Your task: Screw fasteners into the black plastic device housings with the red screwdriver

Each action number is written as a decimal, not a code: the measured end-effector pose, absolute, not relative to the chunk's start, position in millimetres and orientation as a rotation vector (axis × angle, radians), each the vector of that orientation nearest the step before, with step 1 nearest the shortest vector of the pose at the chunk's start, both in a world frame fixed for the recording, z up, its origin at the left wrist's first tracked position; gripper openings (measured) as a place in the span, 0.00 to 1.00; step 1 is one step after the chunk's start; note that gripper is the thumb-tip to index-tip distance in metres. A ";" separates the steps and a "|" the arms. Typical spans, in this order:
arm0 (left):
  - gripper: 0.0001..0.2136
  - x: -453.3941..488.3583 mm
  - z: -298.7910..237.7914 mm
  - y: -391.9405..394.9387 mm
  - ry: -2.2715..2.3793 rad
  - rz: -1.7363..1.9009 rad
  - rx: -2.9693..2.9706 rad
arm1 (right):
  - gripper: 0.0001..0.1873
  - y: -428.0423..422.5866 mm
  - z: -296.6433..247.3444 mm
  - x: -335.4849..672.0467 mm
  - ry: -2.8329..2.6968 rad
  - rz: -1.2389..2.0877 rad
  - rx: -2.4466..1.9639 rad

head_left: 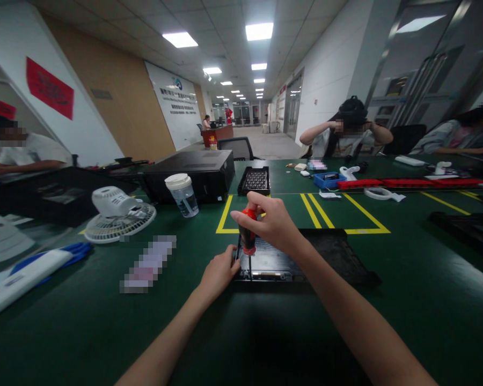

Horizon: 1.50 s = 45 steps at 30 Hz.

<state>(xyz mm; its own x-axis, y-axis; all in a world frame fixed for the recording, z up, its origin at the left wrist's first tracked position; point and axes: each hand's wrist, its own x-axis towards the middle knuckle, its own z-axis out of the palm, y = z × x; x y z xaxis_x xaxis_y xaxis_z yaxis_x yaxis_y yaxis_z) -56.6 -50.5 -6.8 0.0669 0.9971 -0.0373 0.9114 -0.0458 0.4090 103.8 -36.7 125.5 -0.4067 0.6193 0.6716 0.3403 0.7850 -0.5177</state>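
In the head view my right hand (271, 220) is closed around the red and black handle of a screwdriver (248, 238). The screwdriver stands nearly upright, its thin shaft pointing down at the left part of a flat black panel (330, 252) with a raised rim. Whether the tip sits in a screw is too small to tell. My left hand (220, 272) grips the panel's left edge, thumb at the near side and fingers along the rim. A shiny dark plate and a metallic strip (268, 275) show within the panel's left half.
Beyond the panel are a black tray of small parts (254, 180), a lidded plastic cup (183, 195) and a large black case (197, 169). A white fan (118, 214) lies left. A blue bin (328, 179) and tape roll (378, 193) are at right. Other people sit around the table.
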 end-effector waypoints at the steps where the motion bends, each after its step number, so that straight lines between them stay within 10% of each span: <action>1: 0.15 -57.3 -7.9 -50.0 1.901 0.378 2.036 | 0.17 -36.9 125.4 103.7 -2.027 0.361 -0.719; 45: 0.14 -60.6 -13.4 -48.3 1.886 0.410 2.068 | 0.18 -49.5 119.1 92.3 -1.931 -0.176 -0.891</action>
<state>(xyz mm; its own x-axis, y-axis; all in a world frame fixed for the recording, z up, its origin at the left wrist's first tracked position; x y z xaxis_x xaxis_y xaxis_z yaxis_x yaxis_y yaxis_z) -60.6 -48.3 -13.4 0.0916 0.9958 0.0020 0.9066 -0.0842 0.4136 92.3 -49.5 119.1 -0.2661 0.5096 0.8182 0.6492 0.7222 -0.2386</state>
